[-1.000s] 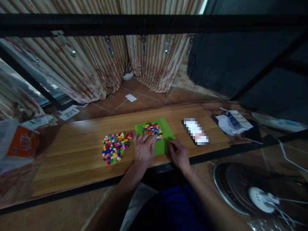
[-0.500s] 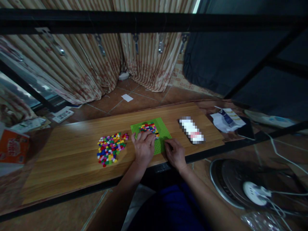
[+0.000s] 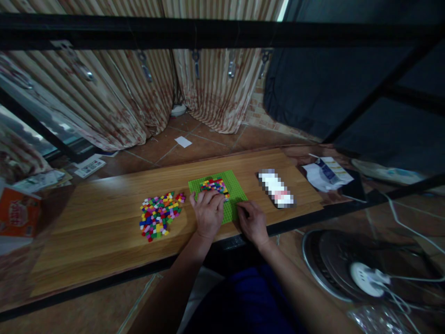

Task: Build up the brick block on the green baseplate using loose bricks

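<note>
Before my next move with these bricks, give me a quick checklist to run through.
1. The green baseplate lies flat on the table: ok.
2. The left hand rests on the baseplate, fingertips at the brick patch: ok.
3. The right hand sits at the baseplate's near right corner: ok.
4. The loose brick pile lies on the table, left of the left hand: ok.
5. A brick pinched in either hand: cannot tell.

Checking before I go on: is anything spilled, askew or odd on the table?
Nothing stands out. The loose bricks lie in one heap left of the green baseplate; the left hand and right hand rest at its near side.
</note>
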Available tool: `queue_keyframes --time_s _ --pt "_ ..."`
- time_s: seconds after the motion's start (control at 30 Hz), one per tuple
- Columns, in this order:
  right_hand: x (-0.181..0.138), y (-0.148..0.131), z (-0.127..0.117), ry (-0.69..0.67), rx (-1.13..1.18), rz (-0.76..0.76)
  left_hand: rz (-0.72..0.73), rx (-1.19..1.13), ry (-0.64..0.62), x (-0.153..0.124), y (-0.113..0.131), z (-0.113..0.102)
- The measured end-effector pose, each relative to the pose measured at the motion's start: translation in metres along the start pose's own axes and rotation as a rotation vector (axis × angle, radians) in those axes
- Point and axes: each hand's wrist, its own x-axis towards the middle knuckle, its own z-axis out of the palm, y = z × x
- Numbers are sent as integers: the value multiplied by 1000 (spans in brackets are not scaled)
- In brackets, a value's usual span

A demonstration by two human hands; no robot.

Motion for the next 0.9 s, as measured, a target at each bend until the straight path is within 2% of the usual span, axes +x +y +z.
queue_keyframes --time_s 0.3,0.9 --pt "-1 1 0 -5 1 8 136 76 1 -3 -4 1" --pt "-1 2 0 -8 -33 -45 209 95 -44 0 -6 4"
